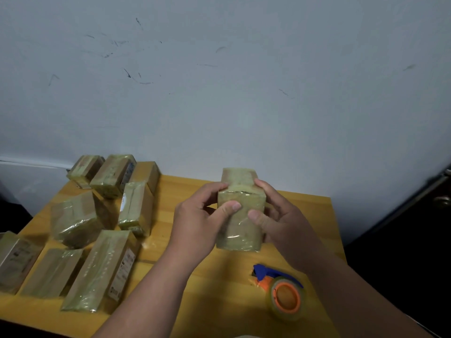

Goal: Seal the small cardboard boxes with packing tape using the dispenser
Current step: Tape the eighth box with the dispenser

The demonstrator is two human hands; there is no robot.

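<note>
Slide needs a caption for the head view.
Both hands press tape onto a small box, dispenser resting on the table.

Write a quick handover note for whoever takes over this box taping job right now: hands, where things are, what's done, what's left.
Left hand and right hand: both grip the taped box above the table, thumbs pressing on its near face.
Tape dispenser: lying on the table near the right forearm, in neither hand.
Done: the pile of boxes on the left looks mostly wrapped in shiny tape.
Left: smooth and check the held box, add it to the pile. At least one box at the back looks bare; check whether it needs tape.
</note>
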